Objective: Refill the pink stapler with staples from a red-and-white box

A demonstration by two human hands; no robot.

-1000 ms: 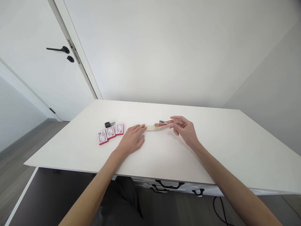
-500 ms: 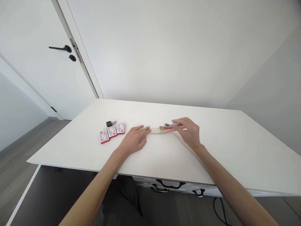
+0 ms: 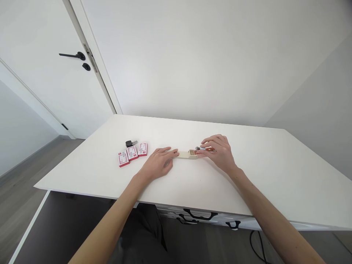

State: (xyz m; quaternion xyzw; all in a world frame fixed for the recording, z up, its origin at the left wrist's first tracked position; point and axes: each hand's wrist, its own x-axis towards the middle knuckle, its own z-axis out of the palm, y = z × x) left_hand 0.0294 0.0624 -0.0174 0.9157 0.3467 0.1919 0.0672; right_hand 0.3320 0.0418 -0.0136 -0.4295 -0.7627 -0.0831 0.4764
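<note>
A cream, long, hinged tool that looks like an opened stapler lies flat on the white table, its orange-red inner part partly visible to the right. My left hand rests over its left end, fingers stretched out and fingertips touching it. Around the right part, the thumb and fingers of my right hand are closed. A small silvery and pale blue piece shows between those fingers; whether it belongs to the stapler I cannot tell. The hand hides much of that end.
Left of my hands lie three red-and-white small boxes and a black staple remover-like item with a metal end. Behind the white table is a wall; a door with a black handle stands at left. Drawers with black pulls sit beneath the front edge.
My right hand has shifted slightly, its fingers coming closer over the silvery piece, which sits lower at the stapler. My left hand keeps its place on the stapler. The view moved a little.
</note>
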